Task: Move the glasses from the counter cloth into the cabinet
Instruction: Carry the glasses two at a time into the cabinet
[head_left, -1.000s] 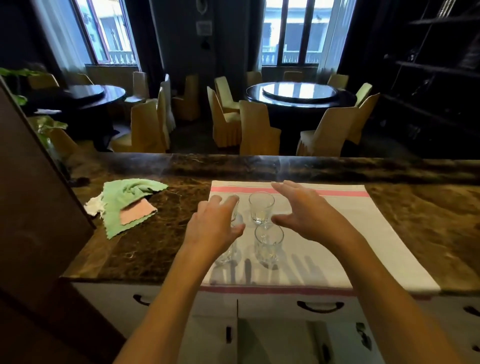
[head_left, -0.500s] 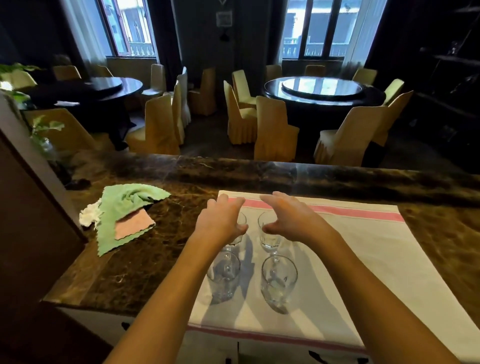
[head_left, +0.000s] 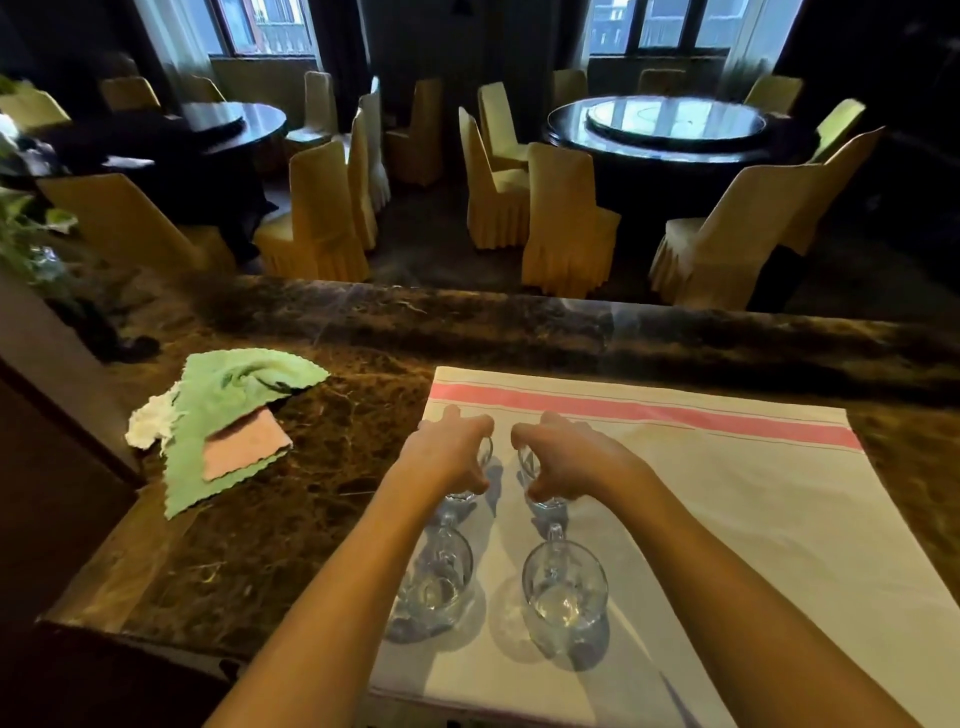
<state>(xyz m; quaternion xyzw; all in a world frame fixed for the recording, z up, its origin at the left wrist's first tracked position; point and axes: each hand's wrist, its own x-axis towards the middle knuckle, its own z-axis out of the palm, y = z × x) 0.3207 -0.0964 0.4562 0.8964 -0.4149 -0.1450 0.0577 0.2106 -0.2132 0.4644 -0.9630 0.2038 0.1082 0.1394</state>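
The left hand (head_left: 448, 457) curls round the bowl of the far left glass (head_left: 470, 475); the right hand (head_left: 563, 460) grips the far right glass (head_left: 535, 480) the same way. Both glasses appear to stand on the striped cloth (head_left: 727, 493). At six o'clock from each hand stands another glass, the near left (head_left: 434, 587) and near right (head_left: 563, 592), just beside the forearms. Drawing the arms back low could likely knock these over; the held bowls, close together, might clink. The cabinet is out of view.
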